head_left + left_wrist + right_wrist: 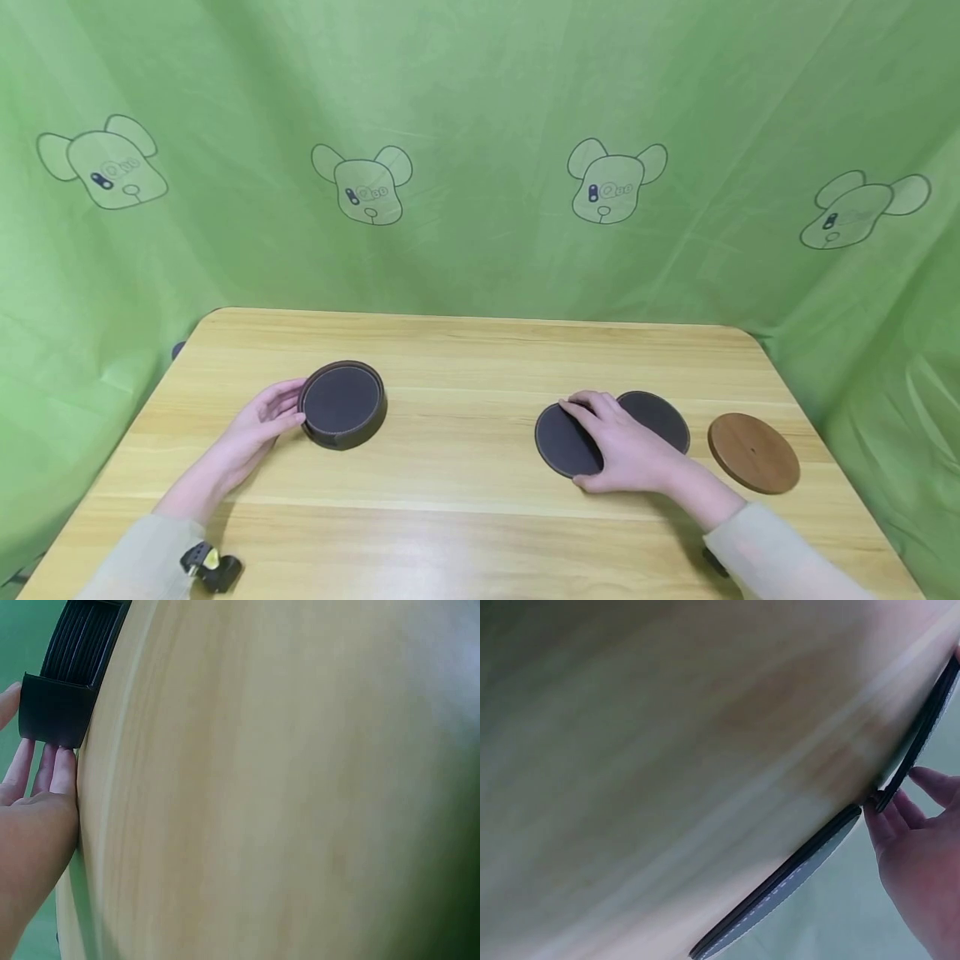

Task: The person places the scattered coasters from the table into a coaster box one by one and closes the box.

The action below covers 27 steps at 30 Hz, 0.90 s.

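Note:
A round black holder (341,405) with stitched edges stands at the table's left, a stack of dark discs inside it; the left wrist view shows their edges in the holder's (56,711) side opening. My left hand (251,432) touches its left side, thumb near the rim, fingers (63,771) against the wall. On the right, my right hand (626,447) grips a round black coaster (564,440) by its edges, thumb at the near side and fingers at the far side. In the right wrist view this coaster (921,731) is tilted at the right hand's (922,851) fingertips.
Another black coaster (654,419) lies just behind and right of my right hand. Farther right is a round brown wooden disc (753,452) with a small centre mark. A green curtain (480,258) with printed bear heads hangs behind the wooden table (450,350).

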Motion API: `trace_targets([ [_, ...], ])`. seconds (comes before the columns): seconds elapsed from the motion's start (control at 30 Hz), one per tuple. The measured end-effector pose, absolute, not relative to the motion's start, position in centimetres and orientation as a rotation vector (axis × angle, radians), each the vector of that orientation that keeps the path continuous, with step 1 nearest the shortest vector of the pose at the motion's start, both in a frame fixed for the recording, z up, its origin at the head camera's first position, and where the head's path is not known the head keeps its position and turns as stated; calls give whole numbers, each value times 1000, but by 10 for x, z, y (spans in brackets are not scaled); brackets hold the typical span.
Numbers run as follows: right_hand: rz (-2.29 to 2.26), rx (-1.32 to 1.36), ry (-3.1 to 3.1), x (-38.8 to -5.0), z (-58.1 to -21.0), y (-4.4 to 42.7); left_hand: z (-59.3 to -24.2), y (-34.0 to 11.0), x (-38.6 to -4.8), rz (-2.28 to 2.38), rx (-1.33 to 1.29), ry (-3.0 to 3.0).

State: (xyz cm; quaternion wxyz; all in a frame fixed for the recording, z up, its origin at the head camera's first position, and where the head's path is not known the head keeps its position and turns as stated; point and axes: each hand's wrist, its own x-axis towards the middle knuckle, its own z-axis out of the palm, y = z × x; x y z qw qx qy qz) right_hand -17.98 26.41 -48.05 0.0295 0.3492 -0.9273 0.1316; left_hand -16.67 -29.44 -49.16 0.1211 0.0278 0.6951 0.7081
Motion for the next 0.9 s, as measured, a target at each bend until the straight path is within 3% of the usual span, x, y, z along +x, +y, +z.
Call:
trace_targets([
  [0.9,512,1019,-2938,-191,-470,233,-490,-294,-166,2068,71,2019],
])
